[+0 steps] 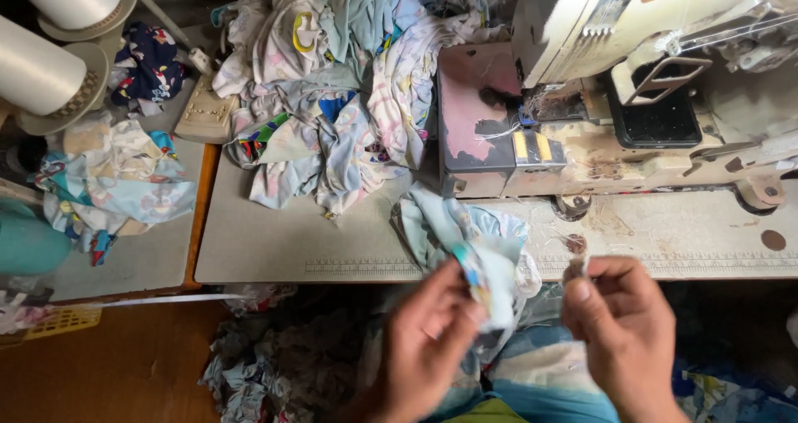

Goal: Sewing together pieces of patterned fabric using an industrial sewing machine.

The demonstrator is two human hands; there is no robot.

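My left hand (428,340) pinches a light blue printed piece of fabric (486,261) that trails up over the front edge of the sewing table (283,240). My right hand (623,323) is closed around a small pale scrap (575,267) held between thumb and fingers, just right of the fabric. Both hands hover below the table's front edge, above my lap. What the scrap is cannot be made out.
A worn sewing machine (632,74) fills the right of the table. A heap of printed garments (341,90) lies at its left. White thread cones (50,49) and more cloth (116,182) sit far left. Scraps (266,365) litter the floor.
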